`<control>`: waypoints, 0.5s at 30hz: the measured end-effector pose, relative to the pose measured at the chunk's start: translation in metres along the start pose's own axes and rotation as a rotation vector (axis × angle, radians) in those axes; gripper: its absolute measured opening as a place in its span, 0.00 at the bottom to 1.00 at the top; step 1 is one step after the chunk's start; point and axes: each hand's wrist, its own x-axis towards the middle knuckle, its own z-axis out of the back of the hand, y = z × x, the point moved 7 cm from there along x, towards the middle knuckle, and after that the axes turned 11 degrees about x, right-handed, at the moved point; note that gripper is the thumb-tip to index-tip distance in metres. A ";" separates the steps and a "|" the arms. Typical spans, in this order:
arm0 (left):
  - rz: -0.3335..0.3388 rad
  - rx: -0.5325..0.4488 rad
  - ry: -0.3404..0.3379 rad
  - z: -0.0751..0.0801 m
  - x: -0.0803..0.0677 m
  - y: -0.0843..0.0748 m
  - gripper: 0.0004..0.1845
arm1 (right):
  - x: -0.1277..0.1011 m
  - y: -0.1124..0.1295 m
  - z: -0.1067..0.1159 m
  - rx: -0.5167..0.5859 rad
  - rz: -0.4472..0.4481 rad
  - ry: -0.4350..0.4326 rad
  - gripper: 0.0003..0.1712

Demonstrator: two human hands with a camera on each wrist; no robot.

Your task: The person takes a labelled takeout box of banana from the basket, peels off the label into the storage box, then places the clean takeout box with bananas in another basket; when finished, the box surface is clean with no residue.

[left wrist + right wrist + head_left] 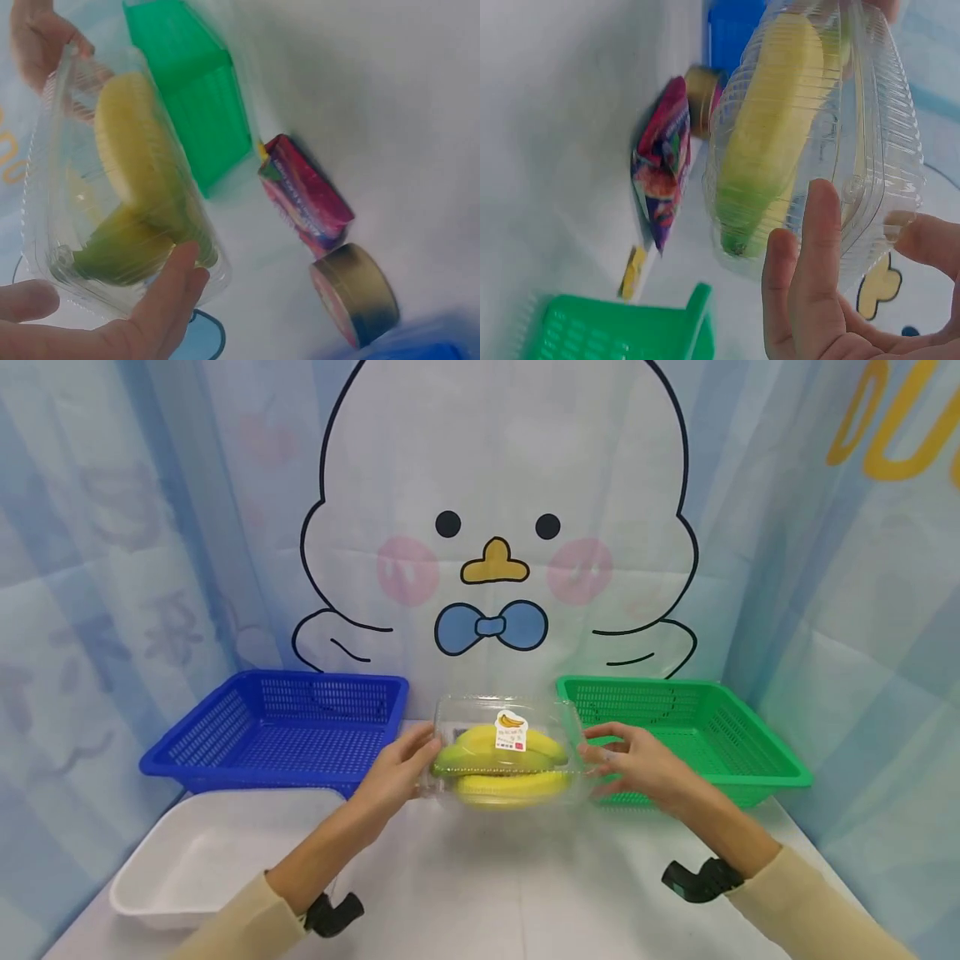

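Clear container with bananas: centre of the head view, raised off the desk. Left hand and right hand stand apart, each gripping one end. Advised: hold both ends level, squeeze lightly, since thin plastic would likely flex, and support the base.

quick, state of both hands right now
Left hand: holding the clear box at one end.
Right hand: holding the same box at the other end.
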 end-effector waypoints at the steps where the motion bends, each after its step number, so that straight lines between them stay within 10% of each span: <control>1: 0.003 0.006 0.002 0.001 -0.003 0.002 0.30 | -0.001 -0.002 -0.004 -0.002 -0.001 0.001 0.37; 15: 0.097 0.032 -0.001 -0.005 -0.029 0.035 0.32 | -0.022 -0.037 -0.032 0.067 -0.078 -0.015 0.36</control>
